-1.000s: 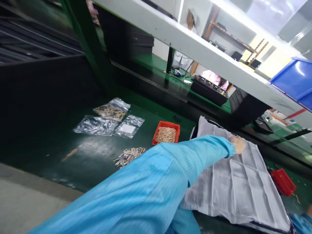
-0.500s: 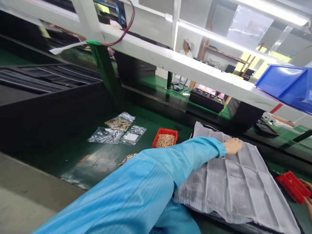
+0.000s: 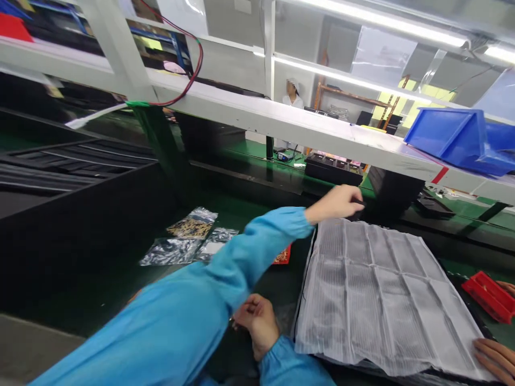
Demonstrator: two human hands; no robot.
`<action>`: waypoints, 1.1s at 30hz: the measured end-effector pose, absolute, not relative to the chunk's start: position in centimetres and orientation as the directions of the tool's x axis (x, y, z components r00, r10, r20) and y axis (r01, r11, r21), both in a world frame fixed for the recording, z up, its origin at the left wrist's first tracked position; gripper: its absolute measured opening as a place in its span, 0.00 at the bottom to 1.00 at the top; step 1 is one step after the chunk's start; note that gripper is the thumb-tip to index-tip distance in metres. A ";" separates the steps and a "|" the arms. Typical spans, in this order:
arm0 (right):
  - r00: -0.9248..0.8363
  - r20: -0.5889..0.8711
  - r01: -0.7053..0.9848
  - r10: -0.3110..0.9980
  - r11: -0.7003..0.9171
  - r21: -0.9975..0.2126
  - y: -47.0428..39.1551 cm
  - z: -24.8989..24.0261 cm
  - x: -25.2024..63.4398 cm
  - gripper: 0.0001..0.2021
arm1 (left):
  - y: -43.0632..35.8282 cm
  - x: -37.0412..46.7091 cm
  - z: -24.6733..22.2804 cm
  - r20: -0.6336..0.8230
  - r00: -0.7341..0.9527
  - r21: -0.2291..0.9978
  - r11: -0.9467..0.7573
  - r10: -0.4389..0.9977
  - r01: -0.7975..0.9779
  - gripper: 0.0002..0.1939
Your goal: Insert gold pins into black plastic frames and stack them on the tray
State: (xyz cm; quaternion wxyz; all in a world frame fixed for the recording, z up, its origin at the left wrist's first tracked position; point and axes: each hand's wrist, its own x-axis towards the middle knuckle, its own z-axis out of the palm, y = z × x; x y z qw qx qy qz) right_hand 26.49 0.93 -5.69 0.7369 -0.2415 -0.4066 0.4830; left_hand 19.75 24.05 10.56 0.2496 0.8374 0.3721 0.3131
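My left hand (image 3: pixel 337 202) reaches across on a long blue sleeve to the far edge of a grey-white striped sheet (image 3: pixel 382 289). The sheet covers a stack of black trays (image 3: pixel 362 365). The fingertips close on a dark edge at the sheet's far corner. My right hand (image 3: pixel 255 321) hovers low over the green table, left of the sheet, its fingers loosely curled with nothing visible in them. A small red tray of tan parts (image 3: pixel 282 256) lies mostly hidden behind my left arm.
Clear plastic bags (image 3: pixel 189 228) lie on the green table to the left. Large black trays (image 3: pixel 72 166) fill the far left. A white shelf beam (image 3: pixel 281 120) carries a blue bin (image 3: pixel 450 136). Another person's hands (image 3: pixel 494 358) touch the sheet's right corner near a red tray (image 3: pixel 486 292).
My left hand has lifted off the sheet and moved to its far edge. My right hand has come into view at the bottom. The view has tilted upward.
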 end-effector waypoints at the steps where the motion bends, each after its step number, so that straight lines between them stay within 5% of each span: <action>1: 0.077 0.324 -0.507 0.943 0.317 -0.801 2.0 -8.1 22.8 0.21 | 23.0 15.5 10.3 0.362 0.439 0.693 -0.552 0.822 0.463 0.11; 3: -0.150 0.217 -0.448 0.965 0.129 -0.885 3.8 -12.4 16.9 0.19 | 19.9 7.6 8.8 0.376 0.250 0.779 -0.451 0.892 0.435 0.07; 6: -0.247 0.086 -0.362 0.965 -0.010 -0.932 5.6 -16.7 12.8 0.18 | 13.9 -0.8 4.3 0.249 0.055 0.904 -0.252 0.967 0.346 0.13; 13: 0.077 -0.014 -0.283 0.997 0.009 -0.959 5.2 -14.7 15.2 0.17 | 6.4 -3.6 -4.6 -0.195 -0.051 0.974 0.199 0.980 0.108 0.23; 16: 0.048 -0.020 -0.259 0.999 -0.007 -0.966 5.2 -11.5 15.9 0.22 | 5.9 -3.0 -4.9 -0.308 0.026 0.950 0.307 0.951 0.050 0.25; 24: -0.150 -0.054 -0.219 0.987 -0.086 -0.972 5.7 -8.9 15.2 0.23 | 5.5 -2.6 -3.5 -0.373 0.153 0.924 0.381 0.915 -0.020 0.16; 33: -0.170 -0.060 -0.158 0.984 -0.087 -0.984 6.0 -8.4 15.1 0.21 | 5.1 -2.4 -4.4 -0.343 0.142 0.935 0.351 0.929 -0.040 0.10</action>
